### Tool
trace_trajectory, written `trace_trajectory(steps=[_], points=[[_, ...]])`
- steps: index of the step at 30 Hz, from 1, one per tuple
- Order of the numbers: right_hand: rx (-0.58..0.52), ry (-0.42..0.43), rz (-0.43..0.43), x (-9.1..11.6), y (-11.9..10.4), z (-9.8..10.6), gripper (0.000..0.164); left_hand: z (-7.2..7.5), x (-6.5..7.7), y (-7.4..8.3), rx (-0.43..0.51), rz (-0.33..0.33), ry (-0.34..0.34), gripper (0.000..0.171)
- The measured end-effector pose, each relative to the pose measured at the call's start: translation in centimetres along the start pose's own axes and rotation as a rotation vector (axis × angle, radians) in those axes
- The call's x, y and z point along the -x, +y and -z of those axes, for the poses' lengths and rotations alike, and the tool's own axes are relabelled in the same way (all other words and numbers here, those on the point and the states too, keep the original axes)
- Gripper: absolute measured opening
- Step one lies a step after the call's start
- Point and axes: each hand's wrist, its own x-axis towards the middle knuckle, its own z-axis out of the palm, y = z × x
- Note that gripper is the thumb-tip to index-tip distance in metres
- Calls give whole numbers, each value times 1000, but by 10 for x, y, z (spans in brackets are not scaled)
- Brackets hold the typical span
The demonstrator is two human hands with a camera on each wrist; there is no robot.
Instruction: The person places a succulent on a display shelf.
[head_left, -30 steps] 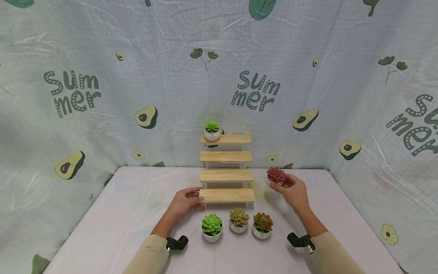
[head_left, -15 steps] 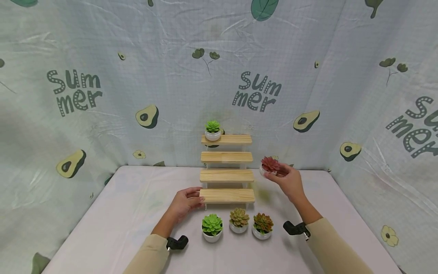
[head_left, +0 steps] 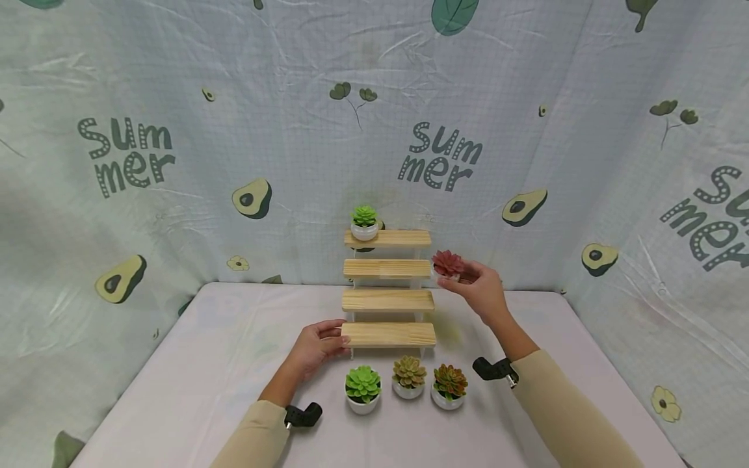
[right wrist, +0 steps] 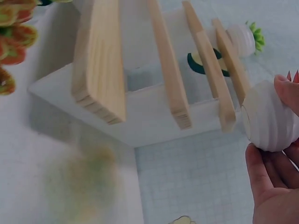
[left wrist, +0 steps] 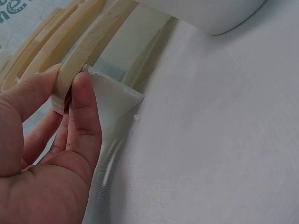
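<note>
Red plant (head_left: 447, 264) is shifted up-left, now held just beside upper boards (head_left: 387, 268) of the shelf (head_left: 387, 300); pot (right wrist: 267, 116) is pinched by right hand (head_left: 482, 290), bottom board (head_left: 389, 334) gripped by left hand (head_left: 315, 349). Probably light, rigid; best held by pot, not leaves (head_left: 448, 260).

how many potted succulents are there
5: a green succulent on the top shelf; a red succulent in the right hand; on the table in front of the tiered stand, a second green succulent, a yellowish succulent and an orange-brown succulent.
</note>
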Motion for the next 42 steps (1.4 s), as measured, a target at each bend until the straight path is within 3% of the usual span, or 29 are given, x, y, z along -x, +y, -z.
trace_trajectory(steps=[14, 28, 42], points=[[-31, -23, -24, -28, -22, -4, 81, -2, 0, 0, -12, 4, -1, 53], [-33, -38, -43, -48, -40, -18, 77, -1, 4, 2, -5, -14, -8, 54], [-68, -27, -57, -74, -48, -30, 74, -1, -1, 1, -12, -2, -14, 53]])
